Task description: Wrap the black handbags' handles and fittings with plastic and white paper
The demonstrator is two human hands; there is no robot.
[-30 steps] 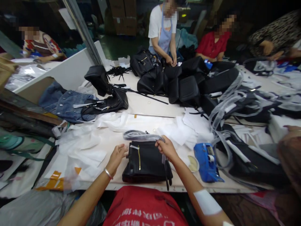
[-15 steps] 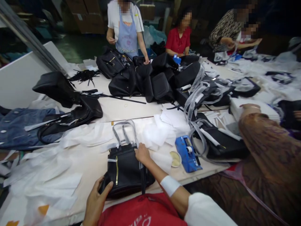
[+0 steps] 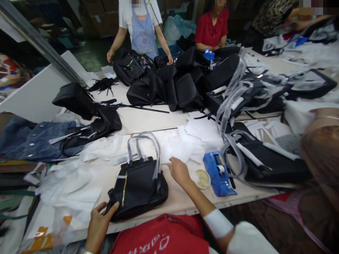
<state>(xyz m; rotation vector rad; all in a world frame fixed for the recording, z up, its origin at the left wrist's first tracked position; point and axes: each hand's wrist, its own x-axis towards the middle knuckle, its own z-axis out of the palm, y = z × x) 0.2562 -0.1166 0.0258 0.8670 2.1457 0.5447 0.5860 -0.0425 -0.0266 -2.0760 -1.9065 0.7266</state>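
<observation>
A black handbag (image 3: 139,192) sits on the desk (image 3: 182,201), the left hand (image 3: 98,223) gripping its near corner. Whether the right hand (image 3: 181,173), beside white sheets (image 3: 178,150), holds anything is unclear. White lettering (image 3: 163,242) on a red garment (image 3: 185,234) is illegible.

White lettering (image 3: 155,243) slants across the red garment (image 3: 159,231) at the bottom, and smaller orange print (image 3: 141,17) sits high on the blue apron (image 3: 143,35) at the top, but none of it can be read.
</observation>
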